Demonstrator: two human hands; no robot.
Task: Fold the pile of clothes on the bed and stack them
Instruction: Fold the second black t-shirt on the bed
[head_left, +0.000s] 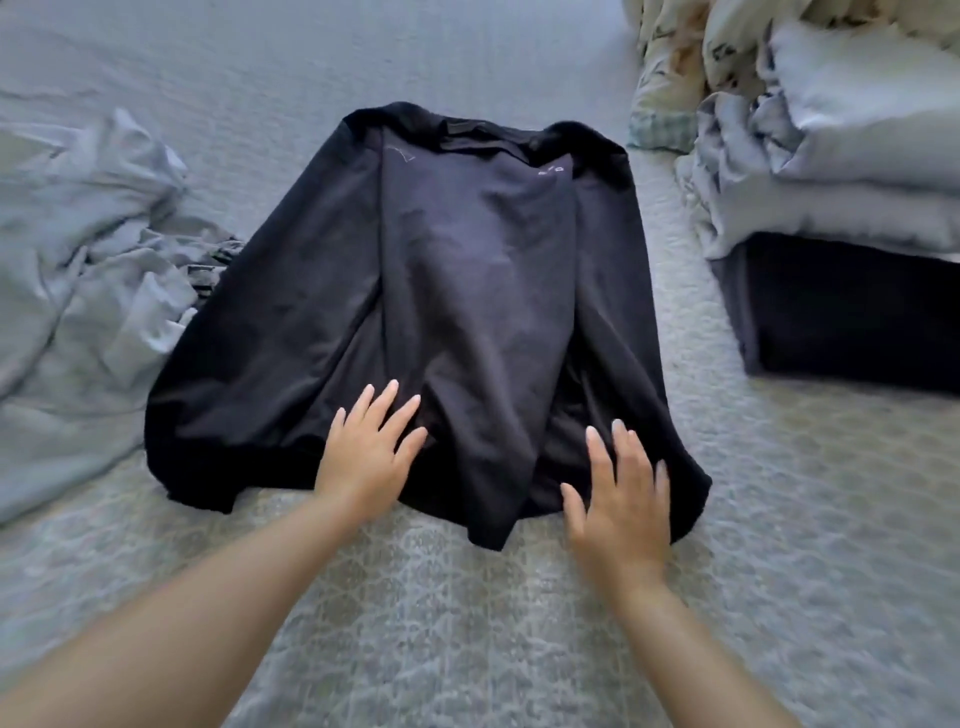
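Covering bed (415, 623): pale patterned spread; both hands (369, 457) (618, 499) flat, fingers straight, on black garment (467, 270).

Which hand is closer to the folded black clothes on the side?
Right. The right hand rests on the black top's hem, on the folded black garment's side; the left hand lies farther away.

Black garment (467, 270), grey patterned bedspread (779, 519)
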